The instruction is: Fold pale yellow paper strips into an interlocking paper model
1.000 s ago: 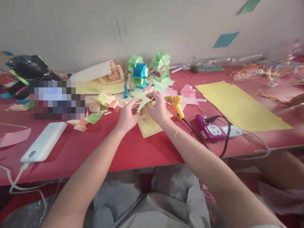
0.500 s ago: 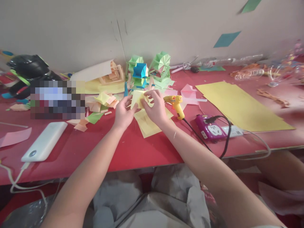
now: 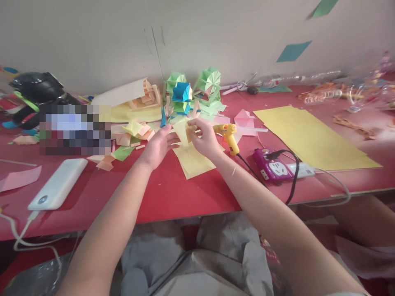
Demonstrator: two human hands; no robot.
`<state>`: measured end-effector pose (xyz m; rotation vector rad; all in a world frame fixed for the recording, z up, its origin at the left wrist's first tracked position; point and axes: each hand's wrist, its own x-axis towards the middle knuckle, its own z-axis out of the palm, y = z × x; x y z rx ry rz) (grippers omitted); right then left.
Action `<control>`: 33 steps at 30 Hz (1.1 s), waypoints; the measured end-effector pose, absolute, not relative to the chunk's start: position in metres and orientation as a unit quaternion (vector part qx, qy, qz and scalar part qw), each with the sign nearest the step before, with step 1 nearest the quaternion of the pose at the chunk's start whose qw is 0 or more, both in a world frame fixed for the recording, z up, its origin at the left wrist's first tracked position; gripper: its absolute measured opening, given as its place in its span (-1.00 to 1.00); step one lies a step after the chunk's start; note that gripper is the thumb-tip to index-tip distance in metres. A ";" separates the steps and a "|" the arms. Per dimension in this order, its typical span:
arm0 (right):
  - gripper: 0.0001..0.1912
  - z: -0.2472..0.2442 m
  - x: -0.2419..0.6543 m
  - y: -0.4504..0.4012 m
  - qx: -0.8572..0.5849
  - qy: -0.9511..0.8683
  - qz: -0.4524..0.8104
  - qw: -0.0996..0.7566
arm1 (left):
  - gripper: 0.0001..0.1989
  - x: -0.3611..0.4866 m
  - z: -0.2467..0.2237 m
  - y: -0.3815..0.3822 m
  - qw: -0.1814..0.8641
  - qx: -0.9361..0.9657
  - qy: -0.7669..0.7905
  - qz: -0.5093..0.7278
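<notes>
**Right hand (image 3: 203, 137) pinches a small, folded, pale-yellow paper piece (image 3: 181, 129) while the left hand (image 3: 156, 149) opens beside it**

The folded piece is between the hands, above the loose, flat, pale-yellow paper sheets (image 3: 194, 164) on the red desk (image 3: 185, 201). The right hand grasps its right side between thumb and fingers. The left hand is released, fingers spread just left of the paper; whether a fingertip grazes its edge cannot be told.

Handling this thin paper well calls for a light, steady pinch close to the fold, since squeezing across the middle could add a stray crease. The left fingertips would serve best along the free edge, guiding it into line before any pressure goes on. A crease is best pressed from one end to the other, with the loose sheets kept from catching underneath. Beyond the right hand lies a yellow glue gun with a black cord (image 3: 230, 137); its nozzle points towards that hand and may be hot, so the knuckles are better kept off it.

Half a second earlier, both hands held the piece, with the left thumb on its face and the paper spread broad and flat. Now the left hand has let go and shifted slightly left, and the paper looks narrower and blurred, apparently turning. Beyond the hands, the blue, pleated paper form (image 3: 181, 92) stands as it did, and the glue gun has not moved.
</notes>
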<state>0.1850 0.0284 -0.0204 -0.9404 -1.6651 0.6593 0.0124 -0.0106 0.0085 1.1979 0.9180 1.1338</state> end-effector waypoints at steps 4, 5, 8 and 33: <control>-0.76 -0.017 0.186 0.022 -0.322 -0.775 0.252 0.482 | -0.56 0.008 0.009 -0.008 0.601 0.455 0.456 0.472; -0.75 -0.016 0.186 0.020 -0.310 -0.784 0.249 0.477 | -0.60 0.008 0.010 -0.008 0.601 0.460 0.458 0.466; -0.77 -0.012 0.187 0.017 -0.300 -0.792 0.242 0.473 | -0.60 0.008 0.013 -0.012 0.605 0.474 0.451 0.453; -0.69 -0.020 0.180 0.025 -0.358 -0.609 0.457 0.540 | -0.53 0.011 -0.003 -0.005 0.519 0.489 0.459 0.531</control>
